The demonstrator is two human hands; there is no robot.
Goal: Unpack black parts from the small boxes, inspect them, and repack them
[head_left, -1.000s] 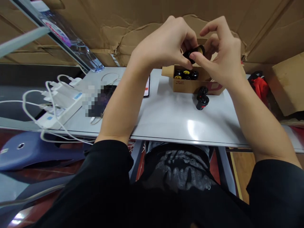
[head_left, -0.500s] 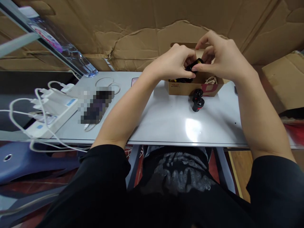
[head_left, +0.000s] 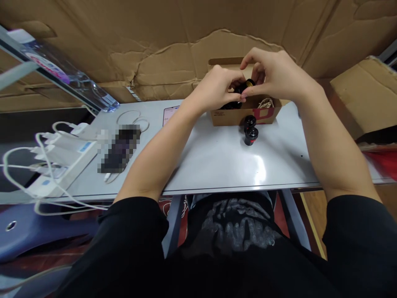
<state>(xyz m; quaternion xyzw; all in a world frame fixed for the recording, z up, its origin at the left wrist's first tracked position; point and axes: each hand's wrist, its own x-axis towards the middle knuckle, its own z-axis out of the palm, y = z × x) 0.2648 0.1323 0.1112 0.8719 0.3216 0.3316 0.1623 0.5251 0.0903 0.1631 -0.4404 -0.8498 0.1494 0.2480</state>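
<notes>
Over an open cardboard box (head_left: 229, 119), a small black cylindrical piece (head_left: 249, 83) with a gold-coloured inside is held between my two hands. My left hand (head_left: 217, 87) pinches it from the left, fingertips partly hidden. From the right, the thumb and fingers of my right hand (head_left: 277, 76) close around its other end, with the index finger raised and curved. More black pieces (head_left: 232, 105) lie in the box, beside a bundle of tan shredded filler (head_left: 266, 103). In front of the box stand two black ribbed-top pieces, one with a red mark (head_left: 251, 135) and another (head_left: 249, 122) just behind it.
On the left of the white table (head_left: 211, 165) are a blurred-out phone (head_left: 120, 149), a white power strip (head_left: 68, 165) with cables and a water bottle (head_left: 89, 89). Another screen (head_left: 169, 115) sits by my left forearm. A carton (head_left: 366, 97) stands at right; cardboard lines the back.
The view has shifted slightly, so the table's things sit a little further left. Both hands stay over the box with the black piece, whose gold-coloured inside now faces me more.
</notes>
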